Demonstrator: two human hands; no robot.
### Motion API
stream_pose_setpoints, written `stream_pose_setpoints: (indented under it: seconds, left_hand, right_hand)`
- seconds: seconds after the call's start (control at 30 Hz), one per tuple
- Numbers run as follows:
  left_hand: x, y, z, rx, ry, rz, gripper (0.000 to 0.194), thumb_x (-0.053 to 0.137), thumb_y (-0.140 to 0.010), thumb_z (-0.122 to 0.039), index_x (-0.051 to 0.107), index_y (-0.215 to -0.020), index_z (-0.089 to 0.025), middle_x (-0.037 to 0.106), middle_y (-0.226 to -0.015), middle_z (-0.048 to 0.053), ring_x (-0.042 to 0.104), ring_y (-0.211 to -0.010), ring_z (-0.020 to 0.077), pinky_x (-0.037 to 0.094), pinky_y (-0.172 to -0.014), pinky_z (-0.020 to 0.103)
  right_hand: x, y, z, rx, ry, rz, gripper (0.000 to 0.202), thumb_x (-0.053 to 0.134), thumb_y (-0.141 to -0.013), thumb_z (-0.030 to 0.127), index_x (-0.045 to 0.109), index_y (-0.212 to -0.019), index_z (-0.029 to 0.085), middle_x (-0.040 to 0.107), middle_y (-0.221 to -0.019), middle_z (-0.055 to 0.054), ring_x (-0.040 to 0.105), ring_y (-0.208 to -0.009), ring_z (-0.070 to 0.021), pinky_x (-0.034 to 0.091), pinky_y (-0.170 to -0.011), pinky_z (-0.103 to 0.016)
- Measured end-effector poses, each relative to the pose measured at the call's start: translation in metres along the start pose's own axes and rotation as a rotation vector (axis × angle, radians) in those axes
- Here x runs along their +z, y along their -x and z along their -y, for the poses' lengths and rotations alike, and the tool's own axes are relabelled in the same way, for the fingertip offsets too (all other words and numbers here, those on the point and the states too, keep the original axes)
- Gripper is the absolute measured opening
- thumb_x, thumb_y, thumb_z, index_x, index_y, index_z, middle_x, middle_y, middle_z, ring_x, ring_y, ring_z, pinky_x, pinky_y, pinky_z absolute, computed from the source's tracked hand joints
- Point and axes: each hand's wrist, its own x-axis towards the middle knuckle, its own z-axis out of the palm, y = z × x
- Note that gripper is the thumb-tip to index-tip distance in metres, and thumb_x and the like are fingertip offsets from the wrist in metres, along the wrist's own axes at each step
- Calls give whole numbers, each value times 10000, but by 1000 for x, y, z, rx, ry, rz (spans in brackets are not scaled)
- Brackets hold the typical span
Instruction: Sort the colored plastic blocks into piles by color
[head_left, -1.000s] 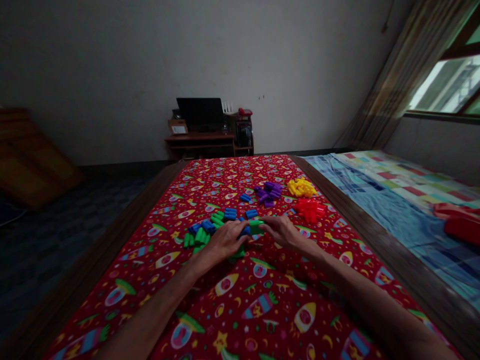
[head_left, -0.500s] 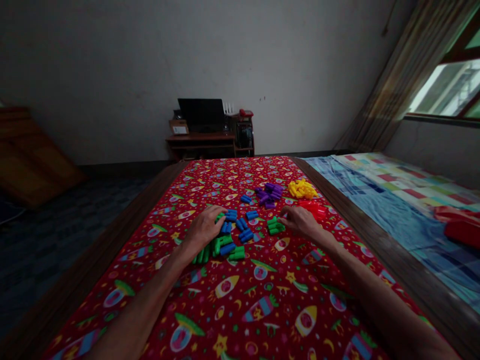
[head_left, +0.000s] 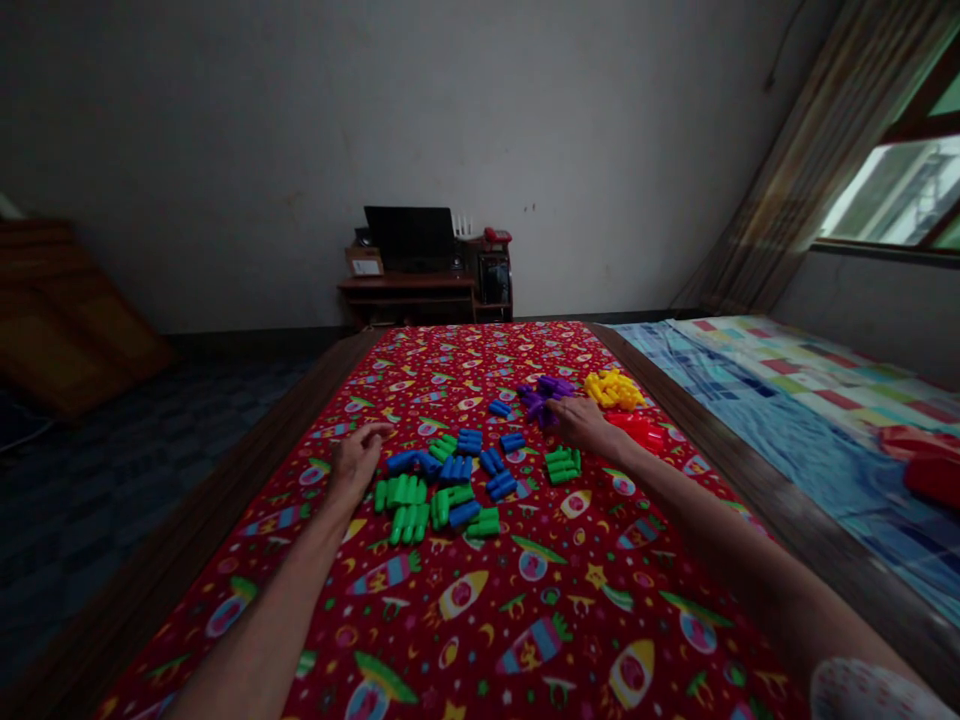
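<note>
Left hand (head_left: 358, 458): resting palm-down on the red patterned cloth (head_left: 480, 620), fingers loosely spread, gripping nothing.
Beside left hand: mixed green and blue blocks (head_left: 439, 488) just to its right, nearest ones almost at the fingertips; touching or not, hard to tell.
Right hand (head_left: 581, 425): stretched forward, fingertips at the purple blocks (head_left: 541, 396); grasping one or only touching, cannot tell in the dim light.
Near right hand: small green cluster (head_left: 563, 464) just behind and left of the wrist; yellow blocks (head_left: 613, 389) just beyond and to its right; red blocks (head_left: 643, 430) right of the wrist, partly hidden by the hand and forearm.
Hard to make out: single block shapes blur into heaps; far desk with dark screen (head_left: 420, 262) in shadow.
Cut off: both forearms at the lower edge; red object (head_left: 930, 462) on the checked bedding at the right border.
</note>
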Motion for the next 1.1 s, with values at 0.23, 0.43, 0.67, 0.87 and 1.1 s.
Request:
stream_pose_setpoints:
  seconds: [0.23,0.43,0.67,0.87,1.1]
  left_hand:
    - [3,-1,-1,6,21,26,306,450,-715,-251,718,-841,-178,760,-910,54,692,-884,231,539,-828,329]
    - [5,-2,1,13,13,12,339,429,-707,-242,730,-850,-181,758,-957,50,690,-887,221,533,-839,307]
    - [5,0,1,75,-9,7,335,425,-716,-251,728,-842,-184,758,-921,49,686,-886,227,528,-851,321]
    - [6,-2,5,83,16,0,319,426,-694,-241,716,-810,-178,754,-916,58,687,-880,234,532,-856,334]
    - [8,-5,8,94,4,4,316,419,-696,-241,709,-810,-190,754,-926,57,689,-904,230,526,-874,346]
  right_hand:
    - [-11,-6,0,5,87,86,350,512,-890,363,659,-1099,124,685,-933,-153,603,-806,-254,342,-633,-302]
    - [-10,-7,2,-1,150,93,353,528,-869,369,662,-1068,111,687,-897,-139,599,-768,-227,288,-614,-293]
    - [-19,-7,5,68,149,148,354,468,-903,384,671,-1024,120,700,-844,-131,607,-717,-209,274,-577,-285]
    - [-35,-26,0,182,41,34,395,423,-914,428,673,-1042,149,712,-896,-103,623,-766,-190,298,-590,-261]
    - [-26,-46,-2,140,90,118,437,415,-928,358,553,-1309,194,713,-1024,-121,652,-871,-223,365,-638,-259]
